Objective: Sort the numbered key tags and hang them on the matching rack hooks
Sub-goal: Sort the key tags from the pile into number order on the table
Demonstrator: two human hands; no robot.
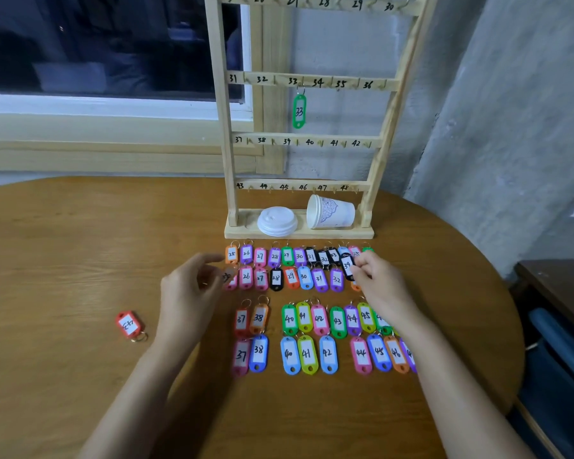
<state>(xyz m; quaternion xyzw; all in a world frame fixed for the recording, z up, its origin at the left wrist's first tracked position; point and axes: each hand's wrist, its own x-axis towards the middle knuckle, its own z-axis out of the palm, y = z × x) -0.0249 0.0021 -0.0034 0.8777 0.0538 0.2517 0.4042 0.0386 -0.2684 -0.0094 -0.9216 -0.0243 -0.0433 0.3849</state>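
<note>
1. two bare forearms [136, 392] reach in from the near edge, over four rows of key tags [307, 354] laid out in number order.
2. right hand [381, 286] pinches a black tag [347, 266] marked 34 between thumb and fingertips, at the right end of the far rows.
3. left hand [189, 293] is half curled beside a blurred tag [227, 277]; whether it grips it i cannot tell.
4. to do this well, lift the black tag by its body so the ring hangs free. check the number, then slip the ring over hook 34 [331, 85], just right of the green tag [299, 111] hanging on the rack [221, 127].
5. keep the wrist high, or it may drag the sorted rows.
6. a round wooden table [80, 243] carries it all. a paper cup [332, 212] on its side and a lid [277, 221] sit on the rack's base, and a red tag [130, 324] lies apart at the left. a window [96, 44] is far left and a grey wall [511, 127] is on the right.
</note>
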